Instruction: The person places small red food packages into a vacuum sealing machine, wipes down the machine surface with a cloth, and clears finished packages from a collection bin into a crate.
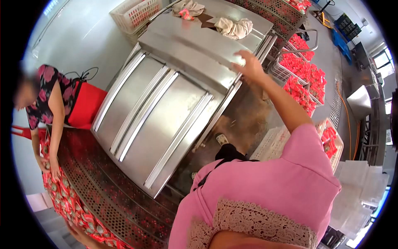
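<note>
My right hand (250, 67) is raised over the near edge of a stainless-steel machine housing (186, 46). Its fingers are spread, with nothing seen between them. At the lower left rim, a partly cut-off hand that appears to be my left hand (76, 233) lies against a heap of red packets (67, 190). Whether it grips any packet is hidden. The packets fill the far part of a perforated metal trough (118, 199). Beside the housing, flat steel covers with raised rails (161, 105) slope down to that trough.
Across the trough, a co-worker in a red apron (87, 104) has both hands in the packets. Crumpled cloths (234, 28) lie on the housing. Crates of red packets (295, 70) and a metal cart handle (315, 40) stand at right. A white plastic crate (136, 15) stands behind the machine.
</note>
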The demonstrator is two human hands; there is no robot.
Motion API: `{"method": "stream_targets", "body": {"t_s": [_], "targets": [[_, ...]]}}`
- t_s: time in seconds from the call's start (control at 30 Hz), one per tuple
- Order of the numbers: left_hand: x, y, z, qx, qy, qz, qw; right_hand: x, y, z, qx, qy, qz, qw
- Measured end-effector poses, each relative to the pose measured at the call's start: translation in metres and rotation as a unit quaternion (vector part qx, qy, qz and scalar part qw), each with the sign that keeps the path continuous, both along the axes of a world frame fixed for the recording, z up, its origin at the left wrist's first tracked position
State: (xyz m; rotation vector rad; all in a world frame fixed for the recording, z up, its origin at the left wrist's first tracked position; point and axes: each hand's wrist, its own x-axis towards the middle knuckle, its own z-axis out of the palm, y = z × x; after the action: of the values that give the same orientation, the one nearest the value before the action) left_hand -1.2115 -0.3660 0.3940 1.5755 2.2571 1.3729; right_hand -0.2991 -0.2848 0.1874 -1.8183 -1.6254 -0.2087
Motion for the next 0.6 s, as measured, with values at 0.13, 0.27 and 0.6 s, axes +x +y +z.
{"method": "stream_targets", "body": {"t_s": [0.13, 0.27, 0.6], "targets": [[0.071, -0.07, -0.06, -0.06, -0.005, 0.08, 0.995, 0.13, 0.127, -0.03, -0.087, 0.008, -0.151, 0.985], [0.106, -0.151, -0.073, -0.201, 0.424, -0.036, 0.882, 0.167, 0.236, -0.067, -0.271, 0.106, -0.232, 0.928], [0.174, -0.215, -0.082, -0.099, -0.188, 0.184, 0.96, 0.238, 0.245, -0.089, -0.096, 0.013, -0.32, 0.943]]}}
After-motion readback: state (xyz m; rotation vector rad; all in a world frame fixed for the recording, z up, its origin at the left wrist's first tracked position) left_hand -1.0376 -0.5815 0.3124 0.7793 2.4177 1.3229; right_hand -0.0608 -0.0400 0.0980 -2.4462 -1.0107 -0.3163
